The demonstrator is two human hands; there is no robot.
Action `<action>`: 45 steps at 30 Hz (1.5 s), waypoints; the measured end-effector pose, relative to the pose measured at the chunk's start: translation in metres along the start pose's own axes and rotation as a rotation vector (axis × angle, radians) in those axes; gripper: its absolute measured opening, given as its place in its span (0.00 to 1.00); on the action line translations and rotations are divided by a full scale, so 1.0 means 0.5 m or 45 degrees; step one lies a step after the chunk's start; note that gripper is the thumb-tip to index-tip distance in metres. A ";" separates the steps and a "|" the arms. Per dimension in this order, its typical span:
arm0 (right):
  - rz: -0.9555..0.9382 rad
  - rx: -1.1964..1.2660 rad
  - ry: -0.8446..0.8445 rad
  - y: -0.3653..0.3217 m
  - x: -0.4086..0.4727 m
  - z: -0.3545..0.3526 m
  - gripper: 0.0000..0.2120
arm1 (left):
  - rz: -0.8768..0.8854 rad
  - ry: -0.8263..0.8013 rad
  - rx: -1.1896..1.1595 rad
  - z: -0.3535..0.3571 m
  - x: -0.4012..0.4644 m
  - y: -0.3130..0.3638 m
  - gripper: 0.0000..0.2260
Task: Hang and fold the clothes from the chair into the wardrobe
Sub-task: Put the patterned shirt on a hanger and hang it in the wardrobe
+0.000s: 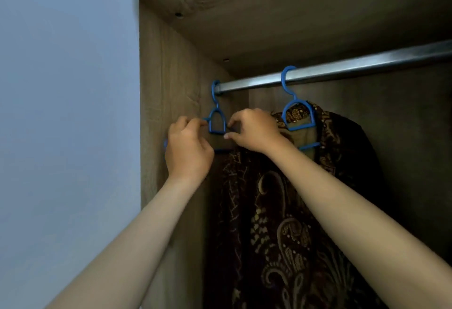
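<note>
A blue plastic hanger (pixel 217 122) hangs by its hook from the metal rail (pixel 342 66) at the far left end of the wardrobe. My left hand (pixel 188 147) pinches its left arm and my right hand (pixel 254 130) pinches its right arm, just below the triangular neck. No garment shows on this hanger. To its right a second blue hanger (pixel 297 115) hangs on the same rail. It carries a dark brown batik-patterned shirt (pixel 281 223) that drapes down behind my right forearm.
The wardrobe's wooden side panel (pixel 168 88) stands right beside my left hand. The top board (pixel 293 15) sits above the rail. A pale blue wall (pixel 68 113) fills the left. The rail runs bare to the right of the shirt.
</note>
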State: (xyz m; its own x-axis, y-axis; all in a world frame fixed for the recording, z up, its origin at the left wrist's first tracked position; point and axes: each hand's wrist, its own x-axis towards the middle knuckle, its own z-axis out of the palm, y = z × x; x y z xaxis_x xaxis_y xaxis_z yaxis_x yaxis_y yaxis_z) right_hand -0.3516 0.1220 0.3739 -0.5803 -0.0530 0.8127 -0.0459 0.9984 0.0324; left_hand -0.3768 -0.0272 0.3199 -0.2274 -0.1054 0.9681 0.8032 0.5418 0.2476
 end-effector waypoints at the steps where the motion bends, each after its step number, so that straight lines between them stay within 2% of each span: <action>1: 0.011 -0.055 -0.062 -0.006 0.003 0.005 0.18 | 0.010 0.013 0.029 -0.005 -0.002 0.000 0.15; 3: 0.016 -0.001 -0.128 -0.014 0.008 0.026 0.27 | 0.044 0.025 0.095 -0.015 -0.004 -0.001 0.15; 5: 0.028 0.195 -0.129 -0.019 0.008 0.049 0.34 | 0.052 0.009 0.161 -0.024 -0.005 -0.003 0.15; 9: 0.015 0.420 0.021 -0.019 0.007 0.082 0.43 | 0.014 -0.072 0.213 -0.042 -0.004 -0.001 0.18; 13: -0.064 0.614 0.053 -0.024 0.012 0.101 0.43 | 0.007 -0.170 0.308 -0.060 0.009 -0.001 0.18; 18: -0.132 0.492 0.066 -0.032 0.022 0.116 0.41 | -0.019 -0.312 0.575 -0.076 0.025 0.005 0.13; 23: -0.162 0.479 0.098 -0.028 0.031 0.124 0.40 | 0.052 -0.373 0.810 -0.083 0.023 0.022 0.18; 28: -0.191 0.509 0.107 -0.019 0.034 0.131 0.41 | 0.098 -0.358 0.943 -0.091 0.028 0.016 0.18; 35: -0.228 0.444 0.075 -0.008 0.037 0.143 0.45 | 0.156 -0.420 0.812 -0.098 0.026 0.004 0.20; 40: -0.225 0.416 0.078 -0.004 0.031 0.152 0.44 | 0.078 -0.591 0.656 -0.113 0.021 0.013 0.25; 45: -0.255 0.453 0.062 0.008 0.022 0.149 0.42 | -0.089 -0.615 0.335 -0.133 0.033 0.022 0.27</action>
State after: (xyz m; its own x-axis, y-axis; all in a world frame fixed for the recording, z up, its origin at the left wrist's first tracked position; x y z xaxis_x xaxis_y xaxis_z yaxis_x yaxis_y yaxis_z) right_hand -0.4188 0.1242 0.3397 -0.4927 -0.2366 0.8374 -0.4374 0.8993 -0.0032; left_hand -0.3351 -0.0785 0.3413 -0.5516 0.2121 0.8067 0.6265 0.7439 0.2328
